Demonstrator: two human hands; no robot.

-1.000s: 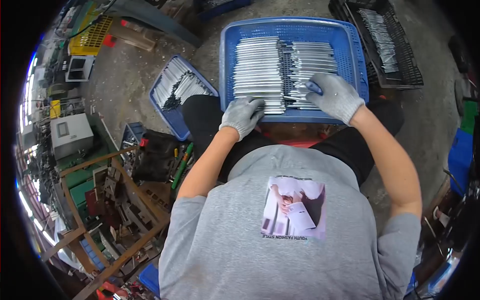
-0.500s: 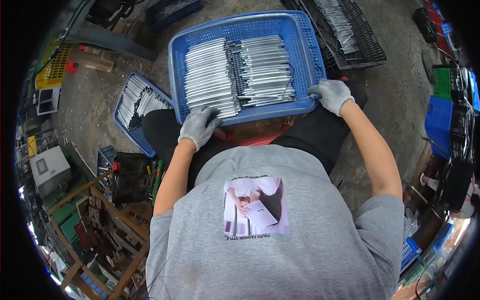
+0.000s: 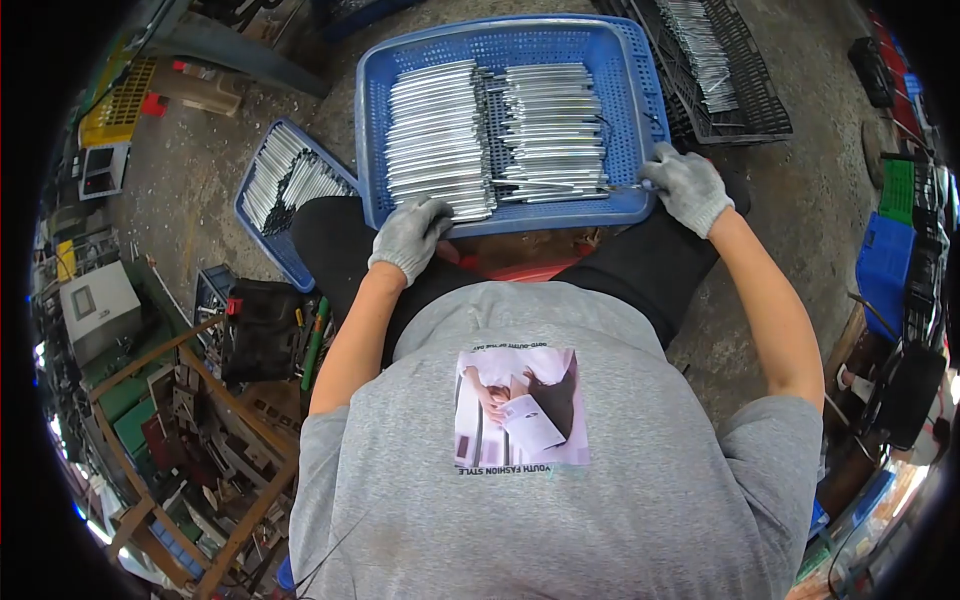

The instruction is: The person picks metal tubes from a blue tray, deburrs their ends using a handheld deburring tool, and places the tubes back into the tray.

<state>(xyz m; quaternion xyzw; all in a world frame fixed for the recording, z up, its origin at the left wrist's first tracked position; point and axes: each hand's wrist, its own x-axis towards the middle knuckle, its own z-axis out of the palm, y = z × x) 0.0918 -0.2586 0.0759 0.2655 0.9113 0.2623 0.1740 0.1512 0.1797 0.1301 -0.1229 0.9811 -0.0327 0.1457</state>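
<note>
A large blue plastic basket (image 3: 512,226) rests tilted across my lap. Two stacks of shiny metal rods, the left stack (image 3: 437,130) and the right stack (image 3: 552,125), lie inside it. My left hand (image 3: 410,240), in a grey knit glove, is curled at the basket's near left rim, thumb toward the rods. At the near right corner, my gloved right hand (image 3: 688,190) is closed, fingertips at the rim. A thin metal shaft (image 3: 622,187) juts left from those fingertips over the basket; its exact kind is unclear.
A smaller blue basket (image 3: 290,255) of metal rods stands on the floor at left. Beyond the big basket, at right, sits a black crate (image 3: 765,120) holding more rods. A wooden frame (image 3: 245,515) with tools and metal parts stands lower left; blue bins (image 3: 885,270) are at right.
The whole view has shifted, so the basket and both hands appear slightly farther right and up. The thin shaft at my right fingertips now shows more plainly. Both hands stay at the rim.
</note>
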